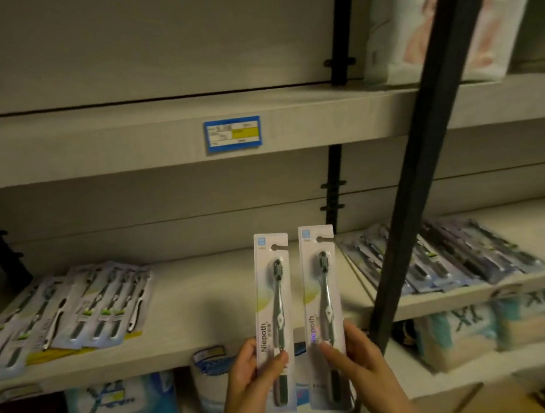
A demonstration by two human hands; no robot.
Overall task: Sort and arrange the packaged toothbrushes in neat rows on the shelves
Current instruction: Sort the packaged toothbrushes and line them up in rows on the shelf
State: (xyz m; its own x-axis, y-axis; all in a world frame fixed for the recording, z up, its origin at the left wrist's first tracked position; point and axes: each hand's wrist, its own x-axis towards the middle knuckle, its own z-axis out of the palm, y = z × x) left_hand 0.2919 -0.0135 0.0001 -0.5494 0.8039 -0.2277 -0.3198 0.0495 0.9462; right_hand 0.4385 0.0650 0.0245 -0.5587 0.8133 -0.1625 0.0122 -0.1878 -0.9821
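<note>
Nearest to me, the left hand (pixel 246 381) pinches the lower end of one toothbrush pack (pixel 274 304), thumb across its front and fingers behind. Just beside it, the right hand (pixel 361 362) grips the second toothbrush pack (pixel 322 300) the same way. I hold both upright, side by side with a narrow gap between them, bristle ends up, in front of the front edge of the middle shelf (pixel 208 319). Below that edge I make out soft wrapped bundles (pixel 123 403), too blurred to read. On the middle shelf, a row of packs (pixel 77 309) lies flat and overlapping toward the left end, reaching the front edge. Right of the black post (pixel 422 162), on the neighbouring shelf board (pixel 542 217), a darker heap of packs (pixel 448 257) lies fanned out. Farther up, a blue price tag (pixel 233 134) sits on the front edge of the upper shelf (pixel 96 142), and a tall white package (pixel 429 21) stands toward its right end.
</note>
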